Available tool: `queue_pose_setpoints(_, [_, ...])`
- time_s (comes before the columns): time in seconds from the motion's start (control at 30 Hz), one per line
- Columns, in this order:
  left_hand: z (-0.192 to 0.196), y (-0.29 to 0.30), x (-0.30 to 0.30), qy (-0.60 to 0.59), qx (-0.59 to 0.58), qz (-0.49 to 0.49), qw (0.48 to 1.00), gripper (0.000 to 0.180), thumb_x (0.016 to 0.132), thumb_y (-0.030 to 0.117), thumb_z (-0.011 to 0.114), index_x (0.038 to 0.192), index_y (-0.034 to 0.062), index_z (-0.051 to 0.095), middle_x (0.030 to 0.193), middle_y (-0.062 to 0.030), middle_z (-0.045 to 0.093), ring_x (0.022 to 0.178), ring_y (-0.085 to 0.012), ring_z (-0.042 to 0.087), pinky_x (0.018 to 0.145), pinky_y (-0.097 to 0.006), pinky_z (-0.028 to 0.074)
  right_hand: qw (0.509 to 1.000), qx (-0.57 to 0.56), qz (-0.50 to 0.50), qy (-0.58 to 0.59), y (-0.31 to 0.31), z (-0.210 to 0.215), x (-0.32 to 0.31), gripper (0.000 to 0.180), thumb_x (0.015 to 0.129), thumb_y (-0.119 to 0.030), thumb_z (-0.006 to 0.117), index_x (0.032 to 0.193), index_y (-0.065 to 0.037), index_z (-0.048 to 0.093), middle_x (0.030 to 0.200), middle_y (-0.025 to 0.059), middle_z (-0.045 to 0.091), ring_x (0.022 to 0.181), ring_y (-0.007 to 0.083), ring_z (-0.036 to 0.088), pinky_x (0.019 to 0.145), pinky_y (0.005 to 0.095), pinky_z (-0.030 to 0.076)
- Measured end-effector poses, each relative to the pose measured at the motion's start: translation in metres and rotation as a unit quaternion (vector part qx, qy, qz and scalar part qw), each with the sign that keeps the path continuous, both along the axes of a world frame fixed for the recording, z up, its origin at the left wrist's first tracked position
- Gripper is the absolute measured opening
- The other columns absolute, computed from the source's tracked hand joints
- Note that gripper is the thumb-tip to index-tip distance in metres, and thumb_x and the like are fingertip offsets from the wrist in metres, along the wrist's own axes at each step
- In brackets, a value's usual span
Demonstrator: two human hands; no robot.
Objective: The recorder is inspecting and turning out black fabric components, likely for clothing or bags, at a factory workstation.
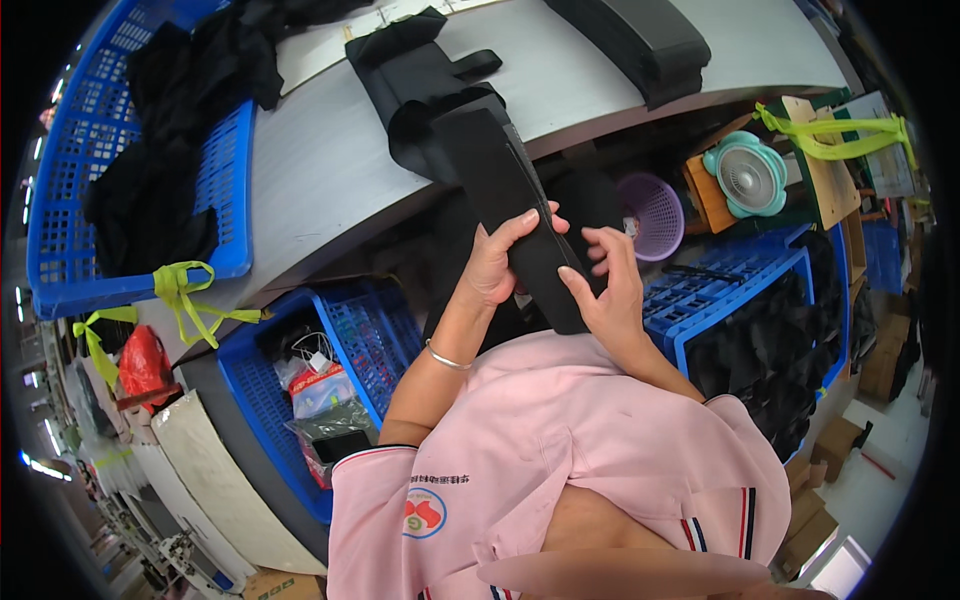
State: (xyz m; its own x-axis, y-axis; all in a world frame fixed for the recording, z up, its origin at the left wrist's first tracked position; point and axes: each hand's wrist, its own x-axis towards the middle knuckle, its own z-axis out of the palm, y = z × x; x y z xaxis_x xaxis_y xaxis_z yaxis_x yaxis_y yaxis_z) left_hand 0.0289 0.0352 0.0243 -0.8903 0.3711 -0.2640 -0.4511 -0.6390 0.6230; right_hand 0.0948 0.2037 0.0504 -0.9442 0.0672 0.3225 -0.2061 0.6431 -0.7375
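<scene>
A long, flat black fabric strip (495, 165) with a seam or slit along its right side slants from the worktable toward my body. My left hand (503, 248) is closed around its middle, thumb on top and fingertips showing at the far edge. Lower down, my right hand (615, 290) has its thumb pressed on the strip's right edge, with the other fingers curled beside it. The strip's far part lies against more black fabric pieces (395, 75) with a loop on the table, and where one piece ends is hard to tell.
The grey worktable (310, 165) curves across the far side. A blue basket (240, 240) of black fabric stands at its left, and a black stack (645, 45) lies far right. Below are a blue crate (255, 400), a purple basket (655, 225), a teal fan (748, 175) and another blue crate (735, 290).
</scene>
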Motion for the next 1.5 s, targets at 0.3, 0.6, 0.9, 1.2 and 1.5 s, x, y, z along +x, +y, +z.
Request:
queue_pose_setpoints(0.3, [-0.004,-0.019,-0.008,0.22,-0.437,0.282,0.825,0.041,0.096,0.026,0.067,0.129,0.0034,0.062,0.146,-0.0155,0.046,0.132,-0.0262,0.044,0.1,-0.035,0.043,0.954,-0.202,0.127,-0.182,0.003,-0.01,-0.029,0.036,0.098,-0.01,0.064,0.132,0.001,0.062,0.106,0.0093,0.074,0.089,0.0099,0.066,0.078,0.0252,0.053])
queue_pose_setpoints(0.6, [-0.026,-0.087,-0.09,0.237,-0.636,0.247,0.692,0.043,0.079,-0.008,0.061,0.12,0.0004,0.07,0.137,-0.018,0.055,0.122,-0.0371,0.056,0.103,-0.041,0.045,0.951,-0.186,0.167,-0.18,-0.01,-0.034,-0.068,0.038,0.097,-0.01,0.063,0.133,0.0,0.061,0.109,0.0147,0.074,0.087,0.0176,0.069,0.081,0.0277,0.053])
queue_pose_setpoints(0.9, [0.019,-0.046,-0.08,0.442,-0.573,0.181,0.667,0.041,0.073,-0.013,0.053,0.111,-0.0068,0.067,0.138,-0.0183,0.057,0.125,-0.038,0.056,0.105,-0.041,0.045,0.989,0.085,0.117,-0.04,-0.035,-0.001,-0.082,0.034,0.088,-0.007,0.064,0.122,-0.002,0.064,0.089,0.0166,0.07,0.07,0.035,0.069,0.062,0.0437,0.055])
queue_pose_setpoints(1.2, [0.049,-0.029,-0.038,0.522,-0.547,0.123,0.643,0.043,0.07,-0.014,0.059,0.107,0.0035,0.074,0.13,-0.0056,0.067,0.09,-0.0246,0.058,0.08,-0.033,0.049,0.987,0.085,0.133,0.027,-0.046,-0.025,-0.114,0.008,0.072,-0.003,0.069,0.078,-0.001,0.065,0.069,0.0184,0.066,0.066,0.0393,0.067,0.056,0.0466,0.053])
queue_pose_setpoints(1.5, [0.031,-0.015,0.007,0.483,-0.527,0.179,0.676,0.051,0.074,-0.009,0.07,0.124,0.0057,0.07,0.139,-0.0132,0.058,0.11,-0.0268,0.059,0.093,-0.034,0.051,0.946,-0.246,0.198,-0.075,-0.035,-0.067,-0.133,0.037,0.092,-0.017,0.065,0.126,-0.004,0.058,0.122,0.0126,0.064,0.11,0.0226,0.064,0.091,0.0396,0.053])
